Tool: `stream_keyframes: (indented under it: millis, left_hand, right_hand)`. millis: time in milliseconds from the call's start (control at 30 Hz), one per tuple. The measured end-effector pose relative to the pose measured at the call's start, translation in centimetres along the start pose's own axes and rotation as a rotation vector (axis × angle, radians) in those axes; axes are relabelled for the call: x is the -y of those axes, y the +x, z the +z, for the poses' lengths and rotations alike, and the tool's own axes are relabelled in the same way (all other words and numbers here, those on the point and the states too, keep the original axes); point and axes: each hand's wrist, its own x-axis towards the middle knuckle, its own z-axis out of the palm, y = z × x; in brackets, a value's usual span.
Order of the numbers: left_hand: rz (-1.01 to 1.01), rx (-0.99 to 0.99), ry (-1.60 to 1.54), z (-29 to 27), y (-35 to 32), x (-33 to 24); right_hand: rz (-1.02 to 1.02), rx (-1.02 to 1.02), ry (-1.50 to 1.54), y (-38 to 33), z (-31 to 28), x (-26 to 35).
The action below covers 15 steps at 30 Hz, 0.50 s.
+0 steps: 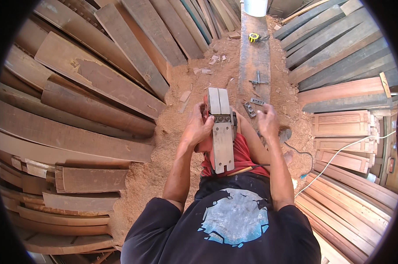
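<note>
My left hand (198, 127) grips the side of an electric hand planer (222, 132) turned sole up, its grey metal base plate and cutter drum facing me. The planer's red body rests against my lap. My right hand (267, 119) hovers just right of the planer, fingers curled with something small pinched between them; what it is cannot be made out. Small metal parts (250, 109) and a wrench-like tool (258, 81) lie on the long plank (254, 57) just beyond my hands.
Rough wooden boards (84, 88) are stacked at the left, more planks and panelled pieces (340, 127) at the right. Sawdust (155, 163) covers the ground. A yellow tape measure (254, 38) and a white bucket (255, 6) sit farther along the plank. A white cable (335, 158) runs right.
</note>
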Motion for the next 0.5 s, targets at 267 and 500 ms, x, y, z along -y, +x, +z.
stream_keyframes:
  millis: [267,500]
  left_hand:
    - [0.004,0.029,-0.031,-0.1,0.0,1.1]
    - [-0.047,0.015,-0.253,0.4,0.2,1.8]
  right_hand:
    - [0.431,0.05,0.128,-1.4,3.7,-9.2]
    - [0.417,0.126,0.357,-1.2,5.0,-13.7]
